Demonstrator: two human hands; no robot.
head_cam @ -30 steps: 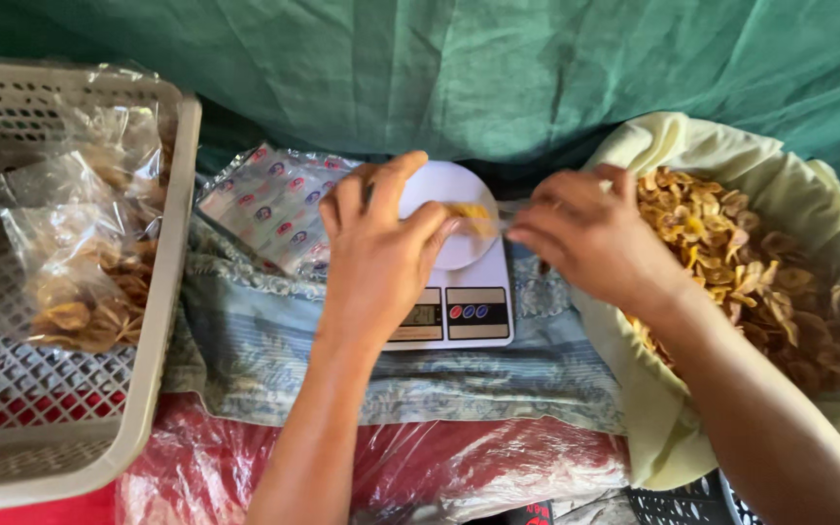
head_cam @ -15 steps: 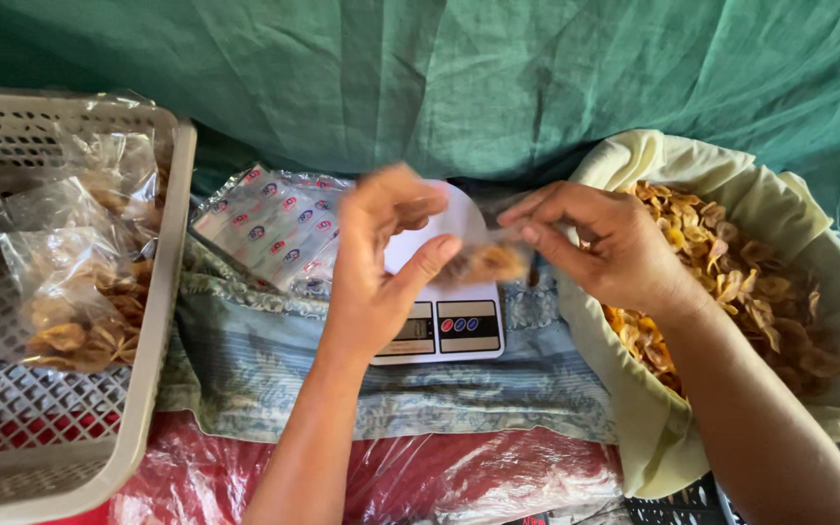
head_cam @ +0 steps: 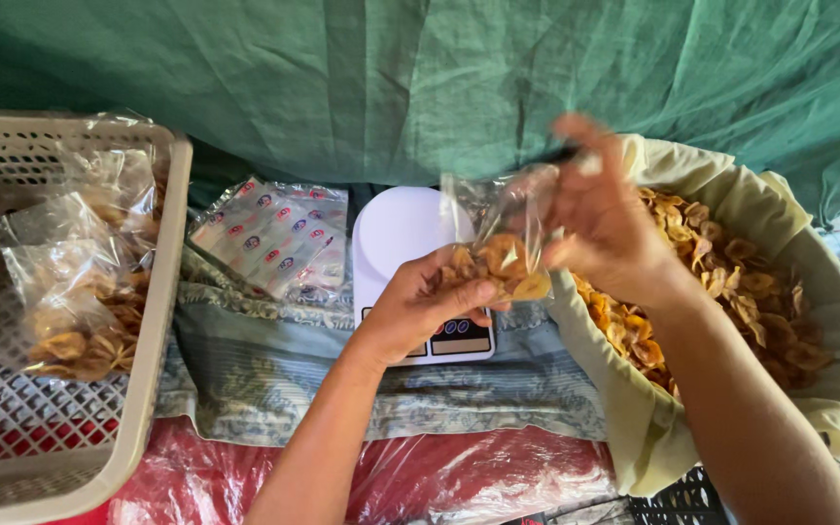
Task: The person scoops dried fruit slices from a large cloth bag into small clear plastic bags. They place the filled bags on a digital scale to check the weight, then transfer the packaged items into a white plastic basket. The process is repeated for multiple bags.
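While your left hand [head_cam: 430,306] cups the bottom of the clear bag of chips [head_cam: 500,255] just above the white scale [head_cam: 399,238], your right hand [head_cam: 607,228] pinches its top. Right of the scale sits the cloth-lined basket of chips [head_cam: 809,292]; left of it, the plastic crate [head_cam: 153,321] with filled bags.

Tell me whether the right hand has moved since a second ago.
Yes. The right hand has risen from beside the white scale towards the green cloth, gripping the clear bag.

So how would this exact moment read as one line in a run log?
left hand: cups bag bottom | right hand: grips bag top | small clear bag of chips: above white scale | cloth-lined chip basket: right
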